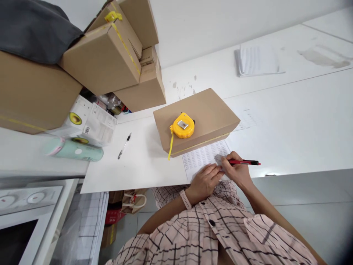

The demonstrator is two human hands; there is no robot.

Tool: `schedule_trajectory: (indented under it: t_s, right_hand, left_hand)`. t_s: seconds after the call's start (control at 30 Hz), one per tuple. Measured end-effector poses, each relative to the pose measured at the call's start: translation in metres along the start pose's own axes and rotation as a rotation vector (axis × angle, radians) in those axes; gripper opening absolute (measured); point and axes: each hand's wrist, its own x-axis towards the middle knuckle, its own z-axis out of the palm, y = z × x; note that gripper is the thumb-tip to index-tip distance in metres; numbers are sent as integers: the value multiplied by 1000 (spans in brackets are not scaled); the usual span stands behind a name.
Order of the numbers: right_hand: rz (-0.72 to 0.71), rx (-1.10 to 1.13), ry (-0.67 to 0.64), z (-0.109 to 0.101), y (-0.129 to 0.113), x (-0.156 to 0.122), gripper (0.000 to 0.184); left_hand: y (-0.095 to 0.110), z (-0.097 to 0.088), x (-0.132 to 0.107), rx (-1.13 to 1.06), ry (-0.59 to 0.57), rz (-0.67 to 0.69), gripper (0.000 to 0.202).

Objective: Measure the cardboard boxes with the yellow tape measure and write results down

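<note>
In my right hand [236, 170] is a red and black pen [244, 162], its tip end hidden by my fingers over a sheet of paper [202, 156] covered in rows of writing. My left hand [205, 181] lies flat on the lower part of that sheet, fingers stretched out and close to the right hand. Just beyond the hands sits a closed cardboard box [211, 110], covering the sheet's far part. A yellow tape measure [183, 126] rests on top of the box, its strap hanging over the near edge.
A black and clear pen [124, 146] lies to the left on the white table [140, 165]. A mint bottle [79, 151], an avocado-print carton [96, 123] and stacked cardboard boxes [102, 55] crowd the left side. A stack of papers [256, 60] lies at the back right.
</note>
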Motion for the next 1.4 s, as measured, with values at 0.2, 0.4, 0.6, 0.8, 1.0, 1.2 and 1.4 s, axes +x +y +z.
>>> schedule_trajectory:
  t_s: [0.2, 0.4, 0.6, 0.8, 1.0, 1.2, 1.4]
  right_hand:
    - [-23, -79, -60, -6, -1, 1, 39]
    - [-27, -109, -75, -5, -1, 1, 43]
    - [-16, -90, -84, -4, 4, 1, 39]
    - [-29, -50, -37, -3, 0, 2, 40]
    - [-40, -95, -36, -3, -1, 2, 42]
    - [-36, -104, -40, -3, -2, 2, 38]
    - [-34, -70, -41, -4, -2, 1, 39]
  left_hand:
    - [1, -1, 0, 14, -10, -3, 38]
    - [0, -1, 0, 0, -9, 3, 39]
    - [0, -1, 0, 7, -3, 0, 40]
    - [0, 3, -2, 18, -15, 1, 40]
    - [0, 1, -1, -3, 32, 0, 38]
    - [1, 0, 0, -2, 17, -6, 37]
    - [0, 0, 0, -5, 41, 0, 37]
